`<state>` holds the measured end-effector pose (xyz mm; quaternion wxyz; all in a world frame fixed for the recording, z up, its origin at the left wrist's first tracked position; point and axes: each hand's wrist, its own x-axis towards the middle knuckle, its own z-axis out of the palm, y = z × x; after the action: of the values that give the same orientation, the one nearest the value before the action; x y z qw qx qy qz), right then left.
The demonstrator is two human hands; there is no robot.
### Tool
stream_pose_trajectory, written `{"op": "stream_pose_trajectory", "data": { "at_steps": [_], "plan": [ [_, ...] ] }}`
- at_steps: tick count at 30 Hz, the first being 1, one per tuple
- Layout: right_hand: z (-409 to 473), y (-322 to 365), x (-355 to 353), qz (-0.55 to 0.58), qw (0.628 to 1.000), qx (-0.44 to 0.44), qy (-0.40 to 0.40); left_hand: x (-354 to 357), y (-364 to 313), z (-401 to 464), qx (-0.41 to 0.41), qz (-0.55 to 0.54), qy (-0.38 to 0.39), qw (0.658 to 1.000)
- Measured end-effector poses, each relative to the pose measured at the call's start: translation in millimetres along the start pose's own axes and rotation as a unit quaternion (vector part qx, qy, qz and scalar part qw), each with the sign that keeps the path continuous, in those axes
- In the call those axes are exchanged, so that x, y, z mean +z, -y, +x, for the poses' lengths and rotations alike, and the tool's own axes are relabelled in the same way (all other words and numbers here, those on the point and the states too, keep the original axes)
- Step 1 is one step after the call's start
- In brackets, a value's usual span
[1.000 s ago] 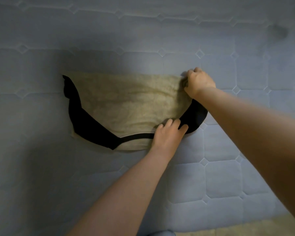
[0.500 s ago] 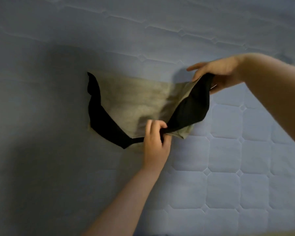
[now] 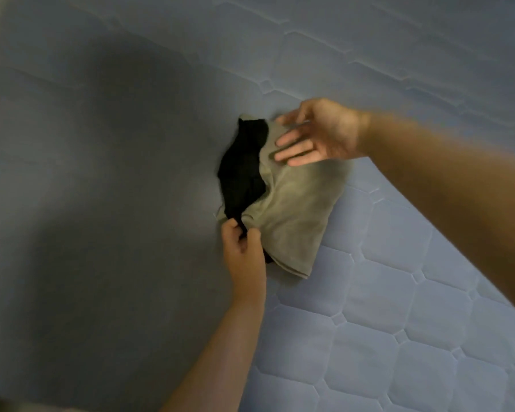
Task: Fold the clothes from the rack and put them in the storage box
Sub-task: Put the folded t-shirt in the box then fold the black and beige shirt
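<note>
A small beige garment with black trim (image 3: 292, 209) lies folded over on the blue quilted mattress (image 3: 384, 322), its black part showing on the left side. My left hand (image 3: 243, 248) pinches the garment's near left corner at the black edge. My right hand (image 3: 315, 135) hovers over the far end with fingers spread and straight, fingertips close to or touching the beige cloth. No rack or storage box is in view.
The mattress fills almost the whole view; its left half lies in deep shadow. A dark patch shows at the bottom left corner.
The right side of the garment has been folded over to the left, so it is now half as wide. My right hand has let go of the cloth and opened.
</note>
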<state>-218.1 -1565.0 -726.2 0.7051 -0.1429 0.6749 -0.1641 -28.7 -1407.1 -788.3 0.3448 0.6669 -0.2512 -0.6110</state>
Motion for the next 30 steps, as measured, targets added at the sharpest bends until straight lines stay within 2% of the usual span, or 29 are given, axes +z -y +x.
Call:
{"op": "stream_pose_trajectory", "data": {
  "at_steps": [2,3,5,6,7,10,12,15,17,18,19,21,22,24,26,28,30],
  "plan": [
    [9.8,-5.7,8.8,-0.156,0.983,-0.084,-0.049,0.4,-5.9,5.2,-0.038,-0.022,0.009,0.999],
    [13.0,-7.3,10.7,-0.28,0.947,-0.133,-0.084,2.3,-7.7,8.2,-0.032,-0.006,0.002,0.999],
    [23.7,-11.5,10.1,-0.479,0.841,-0.208,-0.14,5.3,-9.3,14.6,0.013,0.081,-0.027,0.996],
    [28.3,-13.3,9.7,-0.508,0.813,-0.23,-0.168,6.0,-8.4,17.6,0.036,0.121,-0.045,0.991],
    [32.0,-13.7,9.7,-0.503,0.805,-0.252,-0.191,6.4,-6.1,21.0,0.052,0.133,-0.064,0.988],
    [39.5,-14.1,11.7,-0.459,0.805,-0.299,-0.227,7.4,-6.3,21.6,0.042,0.097,-0.099,0.989],
    [45.9,-14.2,11.8,-0.46,0.8,-0.295,-0.247,5.1,-4.9,22.6,0.046,0.105,-0.127,0.985],
    [52.8,-17.1,7.9,-0.439,0.84,-0.218,-0.234,2.1,4.4,24.8,0.041,0.106,-0.187,0.976],
    [52.7,-19.8,1.9,-0.438,0.859,-0.174,-0.203,2.9,5.1,23.7,0.03,0.086,-0.184,0.979],
    [50.5,-21.2,-1.8,-0.457,0.855,-0.152,-0.192,3.8,2.4,23.6,0.019,0.085,-0.172,0.981],
    [47.2,-23.5,-5.8,-0.497,0.836,-0.134,-0.19,3.6,1.6,25.8,0.007,0.089,-0.161,0.983],
    [38.9,-32.4,-12.4,-0.588,0.774,-0.101,-0.21,-0.5,2.4,36.1,-0.01,0.114,-0.136,0.984],
    [33.4,-39.2,-16.8,-0.598,0.765,-0.088,-0.222,-2.9,1.1,40.2,-0.011,0.127,-0.116,0.985],
    [19.5,-58.6,-28.6,-0.558,0.789,-0.084,-0.243,-5.4,-3.3,42.3,-0.003,0.135,-0.08,0.988],
    [10.1,-87.1,-37.4,-0.484,0.82,-0.132,-0.276,-4.2,-9.3,39.8,0.028,0.113,-0.047,0.992],
    [1.9,-121.4,-37.1,-0.393,0.836,-0.17,-0.344,-0.8,-17.2,40.0,0.064,0.113,-0.013,0.991],
    [-8.0,-161.5,-30.4,-0.293,0.85,-0.157,-0.408,9.8,-25.2,45.4,0.096,0.151,0.005,0.984]
  ]
}}
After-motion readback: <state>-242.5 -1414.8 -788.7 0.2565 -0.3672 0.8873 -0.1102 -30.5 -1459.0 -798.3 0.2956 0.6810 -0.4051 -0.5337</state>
